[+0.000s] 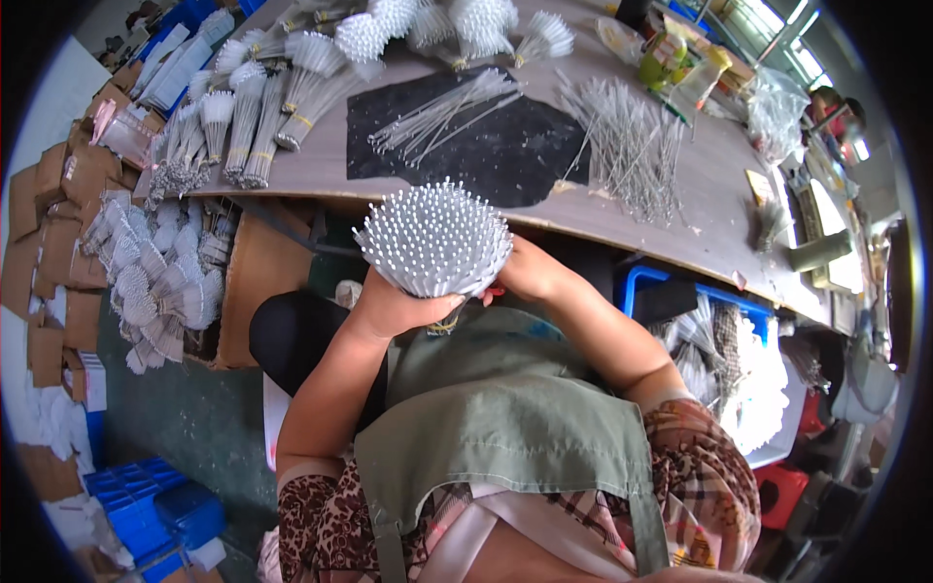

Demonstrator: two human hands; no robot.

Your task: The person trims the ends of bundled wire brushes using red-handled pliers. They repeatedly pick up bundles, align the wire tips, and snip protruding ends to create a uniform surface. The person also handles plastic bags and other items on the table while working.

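Before my lap I hold a thick round bundle of thin rods with white tips [434, 233], its tips fanned out upward like a dome. My left hand [400, 309] wraps the near left side of the bundle, its thumb lying across the front. On the right side my right hand [515, 269] is closed against it, most of its fingers hidden behind the rods. A bit of red shows by the right fingers. Below the hands a yellowish tie [444, 325] shows at the bundle's lower part. Beyond it, loose thin rods [442, 112] lie on a black mat [525, 155].
Across the grey table [311, 170] stand tied bundles [258, 121] at the left and a loose pile of rods [637, 146] at the right. A carton [262, 282] beside heaped bundles [160, 277] is at lower left. A blue-rimmed crate [641, 275] sits under the table's right side.
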